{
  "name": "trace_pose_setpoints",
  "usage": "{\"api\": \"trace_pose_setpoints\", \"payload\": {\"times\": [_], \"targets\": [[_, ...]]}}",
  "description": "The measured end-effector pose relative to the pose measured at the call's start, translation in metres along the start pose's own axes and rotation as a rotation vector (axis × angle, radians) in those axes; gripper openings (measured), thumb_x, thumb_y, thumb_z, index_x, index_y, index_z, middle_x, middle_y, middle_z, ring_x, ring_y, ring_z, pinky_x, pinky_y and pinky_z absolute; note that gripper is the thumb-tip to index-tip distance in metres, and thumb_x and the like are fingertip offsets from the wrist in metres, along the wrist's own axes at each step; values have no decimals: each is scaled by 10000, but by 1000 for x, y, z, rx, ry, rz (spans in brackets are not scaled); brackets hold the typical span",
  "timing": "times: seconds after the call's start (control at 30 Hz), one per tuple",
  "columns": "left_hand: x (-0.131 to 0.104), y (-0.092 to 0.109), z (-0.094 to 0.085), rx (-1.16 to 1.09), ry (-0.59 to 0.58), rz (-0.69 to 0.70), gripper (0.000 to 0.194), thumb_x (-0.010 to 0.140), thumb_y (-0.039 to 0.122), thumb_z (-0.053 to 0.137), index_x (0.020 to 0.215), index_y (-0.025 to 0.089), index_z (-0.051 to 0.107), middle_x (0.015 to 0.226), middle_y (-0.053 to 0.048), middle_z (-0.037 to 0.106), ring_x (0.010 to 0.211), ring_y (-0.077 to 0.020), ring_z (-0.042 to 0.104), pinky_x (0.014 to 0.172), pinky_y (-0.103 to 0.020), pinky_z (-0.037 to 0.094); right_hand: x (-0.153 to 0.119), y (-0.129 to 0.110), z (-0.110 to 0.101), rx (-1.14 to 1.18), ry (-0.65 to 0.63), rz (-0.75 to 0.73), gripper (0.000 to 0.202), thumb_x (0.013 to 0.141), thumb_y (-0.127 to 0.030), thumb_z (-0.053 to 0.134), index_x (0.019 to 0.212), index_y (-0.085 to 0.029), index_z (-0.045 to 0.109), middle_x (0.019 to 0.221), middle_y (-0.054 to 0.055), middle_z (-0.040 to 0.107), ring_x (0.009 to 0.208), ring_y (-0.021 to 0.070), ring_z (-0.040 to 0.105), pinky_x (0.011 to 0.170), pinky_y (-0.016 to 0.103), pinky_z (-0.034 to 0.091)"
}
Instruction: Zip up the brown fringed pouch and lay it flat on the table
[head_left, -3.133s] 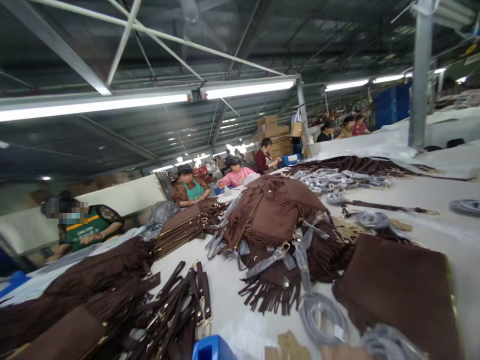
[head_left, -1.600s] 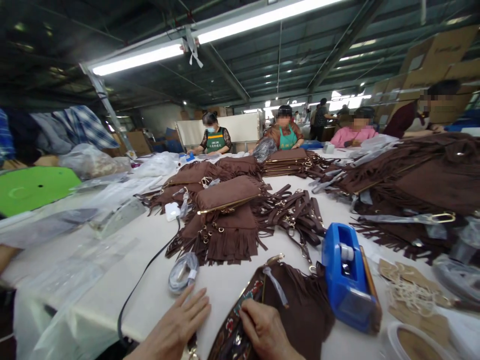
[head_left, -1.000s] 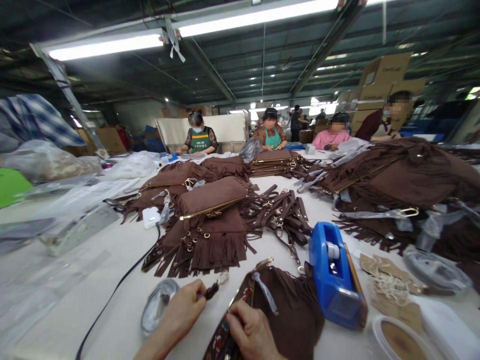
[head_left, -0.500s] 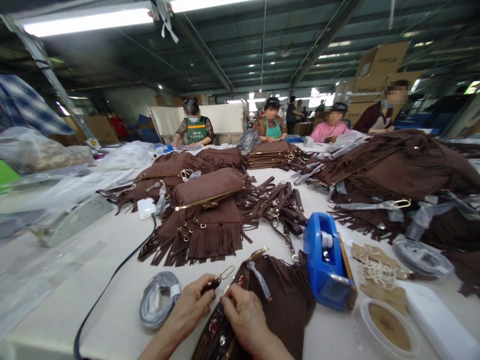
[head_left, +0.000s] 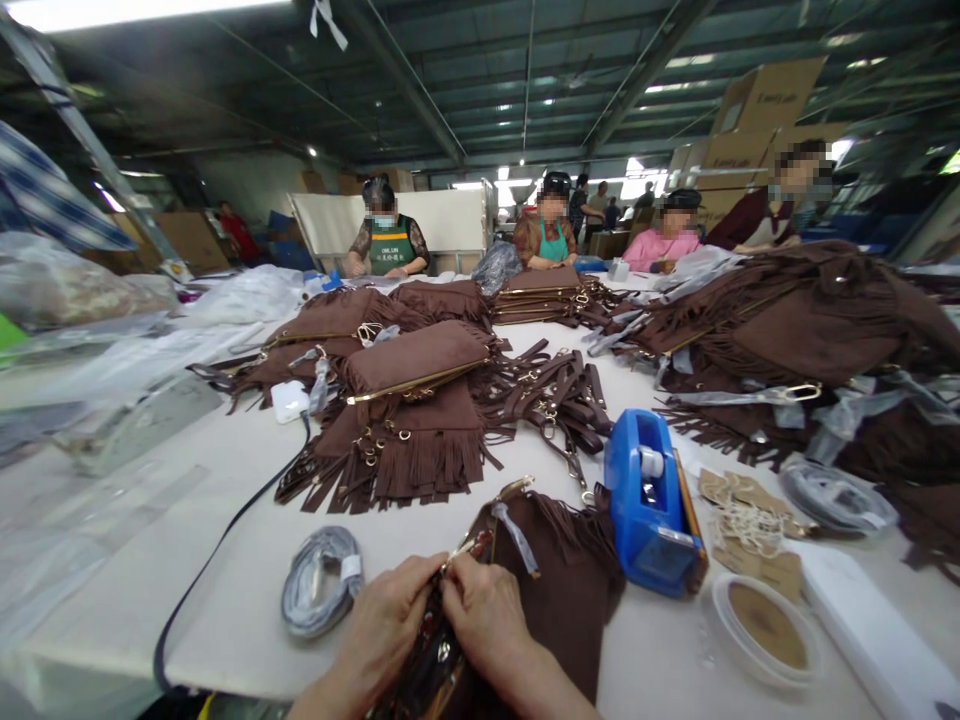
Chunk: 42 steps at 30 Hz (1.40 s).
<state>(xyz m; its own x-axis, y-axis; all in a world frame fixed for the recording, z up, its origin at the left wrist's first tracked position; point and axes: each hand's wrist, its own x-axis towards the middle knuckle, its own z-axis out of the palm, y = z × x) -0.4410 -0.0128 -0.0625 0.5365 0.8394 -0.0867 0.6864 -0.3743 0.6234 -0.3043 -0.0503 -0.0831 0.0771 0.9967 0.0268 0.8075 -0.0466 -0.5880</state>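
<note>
A brown fringed handbag (head_left: 559,580) lies in front of me, its gold zipper edge turned up and a plastic-wrapped pull (head_left: 516,538) on its side. My left hand (head_left: 394,610) is closed at the bag's upper edge, fingertips pinched around a gold snap hook, of which only a sliver shows. My right hand (head_left: 491,615) pinches the bag's edge right beside it, and the two hands' fingertips meet. A dark strap with coloured patterning runs beneath both hands. Whether the hook is joined to the bag is hidden by the fingers.
A blue tape dispenser (head_left: 649,500) stands right of the bag. A coiled grey strap (head_left: 322,582) lies left. Behind are stacked brown bags (head_left: 427,365) and loose straps (head_left: 559,395); a larger pile (head_left: 817,320) is at right. A round tub (head_left: 765,630) sits near right. Co-workers sit across the table.
My left hand has moved right, bringing the gold snap hook from beside the bag to its edge, against my right hand's fingers. The view has tilted slightly.
</note>
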Motion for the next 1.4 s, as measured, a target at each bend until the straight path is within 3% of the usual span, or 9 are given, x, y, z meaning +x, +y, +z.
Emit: {"api": "trace_pose_setpoints", "payload": {"times": [0.2,0.43,0.57,0.8,0.87,0.97,1.13,1.23,1.4], "targets": [[-3,-5,4,89,54,20,399,836,286,287,1099,240,583,1014,-50,650,904,-235,600,829,-412,471,-1,0,-3,-9,-20,-14,126,832,-151,496,807,-186,614,707,37,681,680,198,645,537,272,257],[-2,4,-3,-251,106,-110,312,764,309,446,1001,227,632,997,-31,661,955,-211,583,894,-337,442,0,-1,-2,-37,4,-20,111,816,-158,514,787,-173,620,684,45,680,644,193,637,519,265,231],[-2,11,-27,-612,134,-190,260,690,316,594,906,187,660,781,-37,685,675,-165,590,656,-257,480,-2,4,4,5,64,-74,116,811,-160,510,742,-167,604,634,29,666,601,174,633,511,259,226],[0,30,-102,-1148,357,-123,305,543,260,768,810,143,680,563,-43,607,399,-73,439,396,-167,308,-5,13,15,169,196,-181,186,820,-167,457,667,-165,563,549,6,612,527,142,603,503,239,240],[5,31,-107,-1276,419,-60,357,514,239,784,839,147,670,555,-13,567,385,-47,394,384,-153,282,-6,14,15,224,216,-193,199,827,-174,435,673,-169,561,546,2,607,513,135,594,501,231,249],[16,21,-95,-1425,456,-103,450,494,199,797,918,174,646,610,5,553,417,-29,379,397,-132,282,-7,14,14,279,227,-209,216,832,-183,413,670,-175,556,546,-1,604,498,128,584,493,224,259],[24,0,-67,-1274,510,-266,501,547,303,760,974,123,569,600,40,471,442,-30,339,406,-139,262,-8,15,14,261,253,-229,236,837,-204,391,658,-183,543,530,-1,594,483,136,581,483,228,269],[26,-2,-65,-984,540,-306,524,563,400,711,968,141,502,556,83,413,403,-32,289,394,-156,209,-8,16,16,268,246,-225,235,836,-205,384,662,-184,539,536,0,593,483,135,576,482,228,274],[29,-6,-66,-715,472,-343,365,603,450,624,788,145,545,564,31,516,447,-77,370,424,-189,240,-8,15,14,340,226,-201,233,831,-224,391,663,-181,548,531,-1,575,487,130,557,487,225,276]]}}
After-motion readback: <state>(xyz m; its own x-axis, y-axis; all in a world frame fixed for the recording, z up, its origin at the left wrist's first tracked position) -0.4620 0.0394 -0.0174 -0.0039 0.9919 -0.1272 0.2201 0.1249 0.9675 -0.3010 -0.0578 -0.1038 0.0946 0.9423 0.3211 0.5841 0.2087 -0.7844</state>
